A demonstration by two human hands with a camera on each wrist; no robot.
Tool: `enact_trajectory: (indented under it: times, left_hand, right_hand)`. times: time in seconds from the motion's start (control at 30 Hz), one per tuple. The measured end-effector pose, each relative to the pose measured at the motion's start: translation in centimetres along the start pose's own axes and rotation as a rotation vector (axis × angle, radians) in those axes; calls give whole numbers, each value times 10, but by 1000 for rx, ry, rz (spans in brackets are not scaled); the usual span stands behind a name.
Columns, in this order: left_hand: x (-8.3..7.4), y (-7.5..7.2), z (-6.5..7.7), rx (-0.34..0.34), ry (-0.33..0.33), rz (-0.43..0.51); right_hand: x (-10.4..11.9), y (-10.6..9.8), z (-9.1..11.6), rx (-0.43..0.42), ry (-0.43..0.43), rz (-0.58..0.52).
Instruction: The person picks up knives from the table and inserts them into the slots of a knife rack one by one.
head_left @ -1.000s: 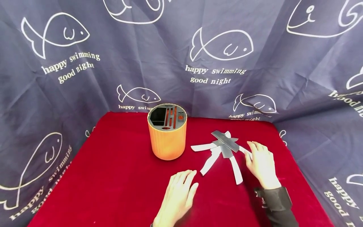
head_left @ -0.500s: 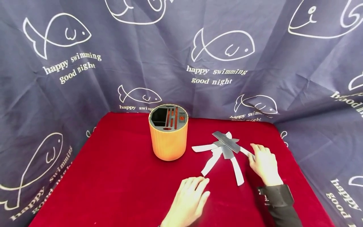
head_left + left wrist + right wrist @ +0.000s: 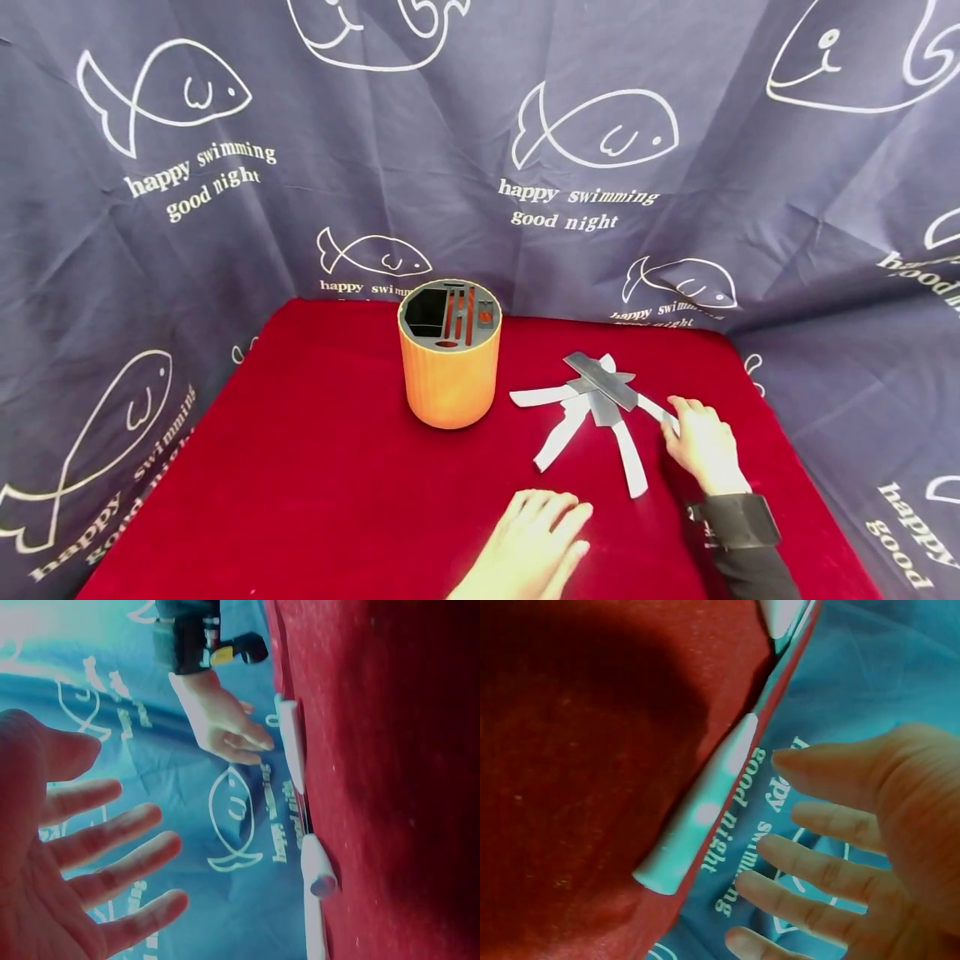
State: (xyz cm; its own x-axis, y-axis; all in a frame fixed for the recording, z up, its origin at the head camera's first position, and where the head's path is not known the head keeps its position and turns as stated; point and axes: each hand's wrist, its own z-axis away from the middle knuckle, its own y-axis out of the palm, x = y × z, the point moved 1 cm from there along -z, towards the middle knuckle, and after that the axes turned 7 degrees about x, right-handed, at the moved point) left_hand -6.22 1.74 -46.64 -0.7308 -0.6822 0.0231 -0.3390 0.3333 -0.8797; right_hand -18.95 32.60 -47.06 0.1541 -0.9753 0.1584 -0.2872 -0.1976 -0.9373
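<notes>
Several knives with white handles lie crossed in a pile right of centre in the head view. On top is a knife with a broad grey blade (image 3: 600,381), its handle (image 3: 657,410) pointing right. My right hand (image 3: 703,446) hovers at the end of that handle; in the right wrist view its fingers (image 3: 802,862) are spread, apart from the white handle (image 3: 701,810). My left hand (image 3: 532,546) is near the front of the table, short of the handles, palm free and fingers spread in the left wrist view. An orange round knife block (image 3: 450,383) stands left of the pile.
The slotted grey top (image 3: 459,321) of the block has one large dark opening and several narrow slots. A red cloth (image 3: 322,467) covers the table. Blue curtain (image 3: 420,167) with white fish prints hangs behind and at both sides.
My left hand has moved right and nearer to me. The right hand has shifted slightly, staying by the top knife's handle. The head view has tilted a little; knives and block stay put.
</notes>
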Motion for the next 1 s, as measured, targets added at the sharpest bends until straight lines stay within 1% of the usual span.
enact_trajectory:
  times: [0.13, 0.23, 0.4, 0.6, 0.8, 0.93, 1.0]
  left_hand:
    - [-6, 3, -1, 8, 49, -50]
    - [-11, 6, -3, -10, 84, -81]
    - [-17, 9, -2, -32, 120, -77]
    - [-19, 8, -2, -29, 142, -67]
    - [-21, 10, -2, -50, 153, -66]
    - [-23, 11, -1, -43, 145, -62]
    - [-24, 10, 0, -30, 141, -59]
  right_hand:
    - [-1, 2, 2, 12, 1, -4]
    - [-4, 4, 2, 26, 6, -4]
    - [-8, 8, 3, 80, 21, -18]
    - [-14, 12, 3, 143, 32, -27]
    - [-17, 13, 3, 188, 45, -35]
    - [-19, 14, 3, 196, 45, -34]
    - [-19, 14, 3, 194, 41, -34]
